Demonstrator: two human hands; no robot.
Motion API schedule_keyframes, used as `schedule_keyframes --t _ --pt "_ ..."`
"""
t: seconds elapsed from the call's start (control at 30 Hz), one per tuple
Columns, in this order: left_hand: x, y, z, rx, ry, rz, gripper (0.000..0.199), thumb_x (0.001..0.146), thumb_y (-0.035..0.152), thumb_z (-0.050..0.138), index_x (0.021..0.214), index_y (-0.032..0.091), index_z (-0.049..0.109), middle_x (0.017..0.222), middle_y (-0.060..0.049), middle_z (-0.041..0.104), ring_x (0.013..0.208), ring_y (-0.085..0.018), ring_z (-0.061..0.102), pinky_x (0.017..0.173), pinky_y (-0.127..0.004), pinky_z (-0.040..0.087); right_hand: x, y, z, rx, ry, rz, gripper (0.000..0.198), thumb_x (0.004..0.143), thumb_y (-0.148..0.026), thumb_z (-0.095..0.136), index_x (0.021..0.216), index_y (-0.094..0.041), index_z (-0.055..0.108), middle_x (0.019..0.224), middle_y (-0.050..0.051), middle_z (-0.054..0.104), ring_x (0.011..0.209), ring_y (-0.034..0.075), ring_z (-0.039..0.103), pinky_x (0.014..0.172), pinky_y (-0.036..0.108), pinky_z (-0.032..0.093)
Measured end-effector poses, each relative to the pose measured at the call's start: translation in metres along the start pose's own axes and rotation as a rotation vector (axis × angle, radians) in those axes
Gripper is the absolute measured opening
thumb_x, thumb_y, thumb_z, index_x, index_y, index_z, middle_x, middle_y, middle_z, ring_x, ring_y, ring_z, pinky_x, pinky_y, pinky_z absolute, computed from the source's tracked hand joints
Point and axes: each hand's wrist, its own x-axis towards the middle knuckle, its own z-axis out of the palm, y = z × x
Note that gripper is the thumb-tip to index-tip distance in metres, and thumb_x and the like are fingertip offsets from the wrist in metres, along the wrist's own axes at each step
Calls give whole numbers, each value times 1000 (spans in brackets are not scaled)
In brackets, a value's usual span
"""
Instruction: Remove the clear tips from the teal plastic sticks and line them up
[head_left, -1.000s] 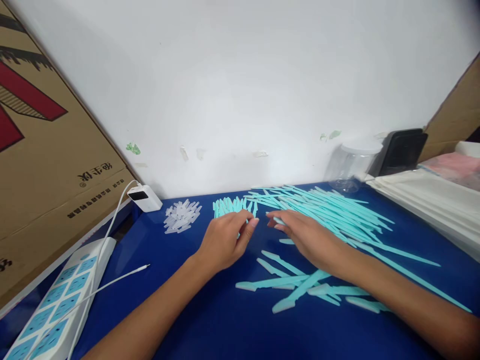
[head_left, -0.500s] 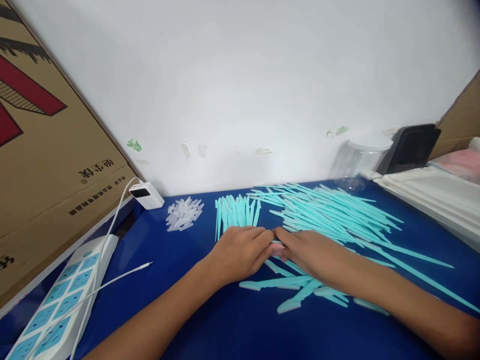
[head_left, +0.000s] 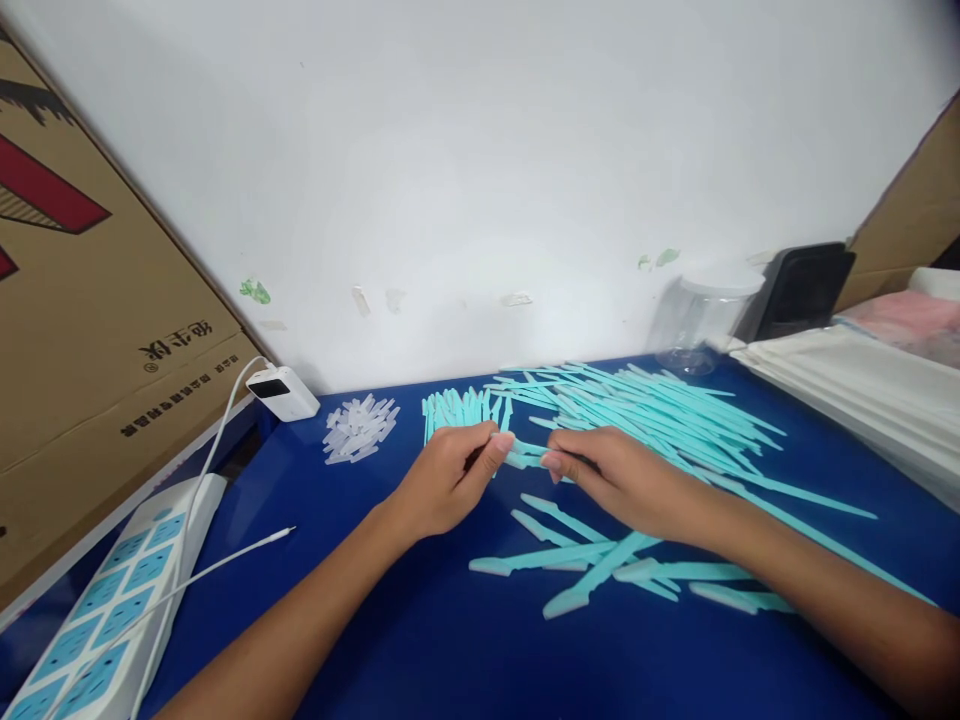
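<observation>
A teal eyebrow razor (head_left: 526, 456) is stretched between my two hands above the table; whether a second one lies with it I cannot tell. My left hand (head_left: 454, 475) pinches its left end between thumb and fingers. At the other end, my right hand (head_left: 615, 475) is closed on it in a similar pinch. Behind my left hand stands a tidy row of teal razors (head_left: 457, 405), partly hidden by the fingers. A large loose pile of the same razors (head_left: 652, 410) spreads behind my right hand. Several more razors (head_left: 592, 570) lie crossed below the hands.
Small clear caps (head_left: 361, 428) form a heap on the blue table (head_left: 420, 640). Left of them are a white device (head_left: 283, 393) with a cable and a power strip (head_left: 124, 600). A lidded clear jar (head_left: 709, 320) and white packets (head_left: 862, 390) stand at right.
My hands have drawn apart, and the razor between them now shows. Its ends stay pinched. The whole view has shifted slightly.
</observation>
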Motion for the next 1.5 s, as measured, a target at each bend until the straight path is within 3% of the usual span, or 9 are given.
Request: schedule_keyframes --t 0.33,0.5,0.6,0.73,0.83,0.97,1.17,1.33,1.5 --pt "3 3 -7 -103 -47 -52 49 109 46 41 68 19 33 63 5 28 58 -10 28 56 -28 23 3 -3 -1 166 -16 48 43 106 -50 50 78 -20 63 65 -3 55 58 13 47 60 27 36" --pt "6 -21 -42 -33 347 -168 51 107 53 36 67 22 34 56 4 35 50 -11 34 52 -27 28 4 10 -9 52 69 77 44 107 -50 47 78 -21 62 70 -1 59 59 14 49 60 29 35" --pt "7 -41 -76 521 525 -255 51 105 50 37 64 21 42 56 -1 46 56 -16 47 58 -29 32 4 17 -8 -35 164 146 46 108 -51 42 81 -21 64 65 -2 56 56 15 47 60 30 33" --pt "1 -68 -101 1037 182 -626 53 102 50 33 79 17 68 78 -16 70 78 -33 67 66 -36 41 4 20 0 -62 203 193 48 108 -53 40 84 -21 65 63 -2 55 57 16 51 61 31 34" --pt "-5 -84 -105 1063 -9 -833 58 101 51 31 100 14 75 101 -24 74 97 -41 70 76 -43 48 4 22 3 -76 201 202 48 108 -54 39 84 -22 66 61 -2 54 55 16 49 60 31 33" --pt "-9 -89 -107 1057 -37 -948 62 100 55 34 112 10 75 110 -28 73 107 -44 69 83 -47 51 4 23 3 -78 218 219 49 108 -54 37 85 -22 65 64 -1 56 59 18 53 61 31 34" --pt "2 -69 -86 1010 240 -615 53 102 54 41 99 15 77 102 -18 75 92 -34 69 76 -39 48 6 20 3 75 247 233 51 108 -57 36 79 -22 57 60 -2 52 56 17 51 62 31 41" --pt "8 -19 -22 276 201 -131 47 104 51 48 86 18 76 76 -5 64 71 -17 57 69 -30 42 3 3 11 459 199 266 51 105 -65 37 85 -22 57 58 -4 55 48 14 51 49 27 42" --pt "0 28 28 -297 105 -94 42 104 48 53 82 18 72 77 -2 56 77 -16 55 73 -29 44 0 -20 24 688 83 215 59 102 -73 36 74 -23 51 52 -3 54 45 13 50 48 26 45"
